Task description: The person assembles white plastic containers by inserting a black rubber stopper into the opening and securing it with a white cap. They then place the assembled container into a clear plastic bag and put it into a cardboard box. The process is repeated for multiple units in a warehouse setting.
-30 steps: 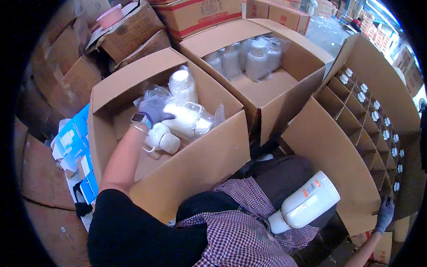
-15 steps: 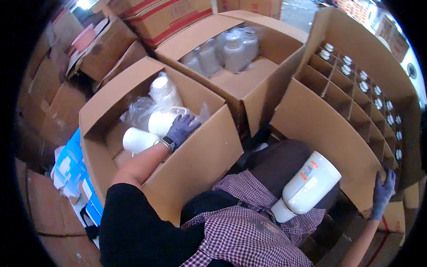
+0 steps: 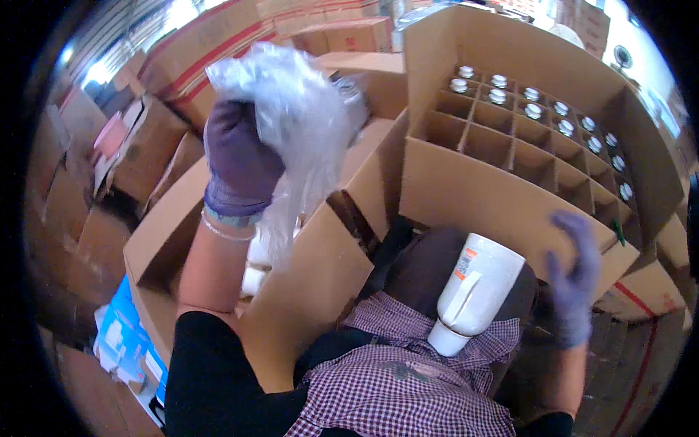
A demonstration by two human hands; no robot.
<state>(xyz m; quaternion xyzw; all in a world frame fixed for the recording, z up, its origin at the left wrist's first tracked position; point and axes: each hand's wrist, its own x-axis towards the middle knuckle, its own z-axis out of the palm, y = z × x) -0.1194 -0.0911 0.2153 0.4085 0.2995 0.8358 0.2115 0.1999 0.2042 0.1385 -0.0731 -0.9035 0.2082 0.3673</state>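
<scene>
Head view | I observe the purple-gloved left hand (image 3: 244, 154) raised, fingers curled round a crumpled, clear plastic bag (image 3: 306, 120), over an open-topped brown cardboard carton (image 3: 313, 284) | purple-gloved right hand (image 3: 575, 273): fingers spread, holding nothing, near a compartmented brown cardboard carton (image 3: 480, 186) | white, orange-labelled cylindrical flask (image 3: 484, 284): lying across the person's lap (image 3: 421, 271).
</scene>
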